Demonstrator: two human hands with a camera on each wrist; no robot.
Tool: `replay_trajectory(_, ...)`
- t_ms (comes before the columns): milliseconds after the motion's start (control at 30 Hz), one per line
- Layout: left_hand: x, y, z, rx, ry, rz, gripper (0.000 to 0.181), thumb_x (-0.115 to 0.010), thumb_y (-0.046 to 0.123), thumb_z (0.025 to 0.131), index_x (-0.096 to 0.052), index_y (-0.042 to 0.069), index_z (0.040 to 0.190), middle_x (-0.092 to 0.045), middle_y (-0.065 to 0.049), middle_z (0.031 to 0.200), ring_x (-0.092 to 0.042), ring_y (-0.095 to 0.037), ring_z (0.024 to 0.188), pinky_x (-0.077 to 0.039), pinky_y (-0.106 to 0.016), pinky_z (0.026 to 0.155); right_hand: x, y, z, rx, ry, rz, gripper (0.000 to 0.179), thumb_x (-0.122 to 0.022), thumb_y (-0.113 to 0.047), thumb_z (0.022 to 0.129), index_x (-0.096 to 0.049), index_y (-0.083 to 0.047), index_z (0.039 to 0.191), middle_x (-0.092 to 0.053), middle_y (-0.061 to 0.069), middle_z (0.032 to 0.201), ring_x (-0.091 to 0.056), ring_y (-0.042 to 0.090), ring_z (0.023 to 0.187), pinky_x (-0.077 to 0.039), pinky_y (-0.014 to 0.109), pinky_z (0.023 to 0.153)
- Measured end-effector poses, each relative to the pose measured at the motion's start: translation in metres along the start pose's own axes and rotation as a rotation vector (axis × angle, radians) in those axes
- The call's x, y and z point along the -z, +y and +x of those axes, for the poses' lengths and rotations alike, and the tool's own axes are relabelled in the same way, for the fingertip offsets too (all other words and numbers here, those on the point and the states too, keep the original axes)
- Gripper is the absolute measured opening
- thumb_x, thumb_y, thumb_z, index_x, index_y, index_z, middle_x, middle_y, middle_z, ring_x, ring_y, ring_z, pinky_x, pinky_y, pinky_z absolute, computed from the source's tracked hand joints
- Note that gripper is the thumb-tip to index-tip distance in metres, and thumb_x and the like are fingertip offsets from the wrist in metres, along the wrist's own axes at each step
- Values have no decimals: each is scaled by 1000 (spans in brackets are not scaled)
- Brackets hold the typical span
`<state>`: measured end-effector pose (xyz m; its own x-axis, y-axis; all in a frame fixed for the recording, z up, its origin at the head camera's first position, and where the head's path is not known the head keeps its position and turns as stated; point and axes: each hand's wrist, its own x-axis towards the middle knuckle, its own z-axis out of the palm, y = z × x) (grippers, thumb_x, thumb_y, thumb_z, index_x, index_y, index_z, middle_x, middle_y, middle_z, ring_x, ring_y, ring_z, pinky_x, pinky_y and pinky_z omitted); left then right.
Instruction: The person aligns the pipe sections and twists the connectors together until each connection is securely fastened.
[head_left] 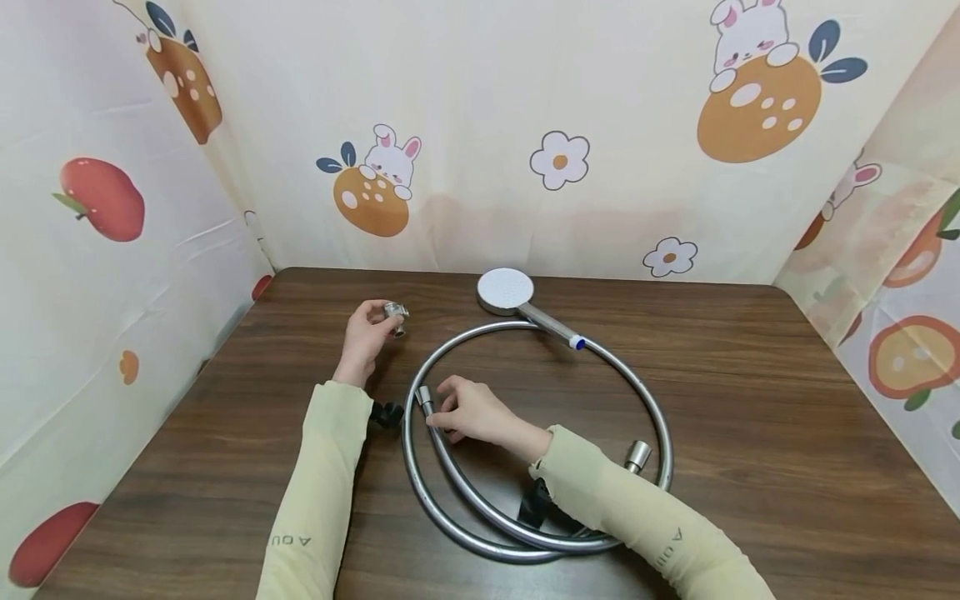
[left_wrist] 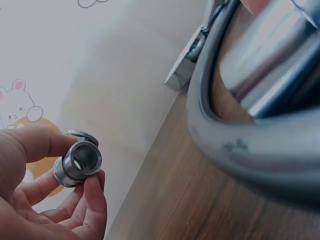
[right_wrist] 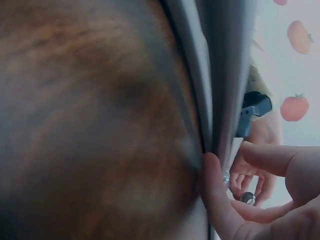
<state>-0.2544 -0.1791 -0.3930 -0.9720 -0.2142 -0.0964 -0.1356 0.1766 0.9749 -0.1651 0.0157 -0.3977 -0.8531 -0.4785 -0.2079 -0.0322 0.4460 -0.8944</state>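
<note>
My left hand point(head_left: 365, 337) pinches a small chrome pipe fitting point(left_wrist: 85, 159) between thumb and fingers, above the far left of the table. Its round hollow opening shows in the left wrist view. My right hand point(head_left: 480, 410) is at one end of a coiled silver shower hose point(head_left: 660, 408), close to its metal end nut point(head_left: 425, 395). In the right wrist view the hose runs down between my parted thumb and finger, with a fingertip point(right_wrist: 212, 167) right at it. A shower head point(head_left: 506, 289) with a white face lies at the back, its handle over the coil.
The hose's other end, a larger metal cone nut point(head_left: 638, 454), lies inside the coil at right, near my sleeve point(head_left: 637, 508). The brown wooden table point(head_left: 750, 400) is bordered by a patterned cloth point(head_left: 480, 83) behind and at both sides.
</note>
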Motion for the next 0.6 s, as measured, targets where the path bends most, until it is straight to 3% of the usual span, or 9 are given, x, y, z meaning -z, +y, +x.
replay_trajectory(200,-1,-1,0,17,6,-6,37,-58,11,88,-46,4,122,-53,-14,116,-53,-14,86,-47,-34,83,-6,-1,3,19,52,-127,51,-74,-21,75,-50,-2,115,-61,5,85,-61,13,51,-50,24,51)
replay_trajectory(433,-2,3,-2,37,-22,-3,41,-58,14,88,-44,5,125,-52,-13,119,-54,-17,94,-46,-28,80,-10,-1,7,31,63,-147,52,-76,-18,73,-50,-2,114,-61,6,87,-59,11,51,-49,24,50)
replay_trajectory(600,-3,6,-2,46,-33,-13,41,-59,15,88,-44,5,124,-53,-12,118,-55,-14,91,-47,-26,79,-11,-2,10,45,85,-180,50,-72,-12,72,-50,-2,115,-61,4,82,-57,9,50,-48,23,49)
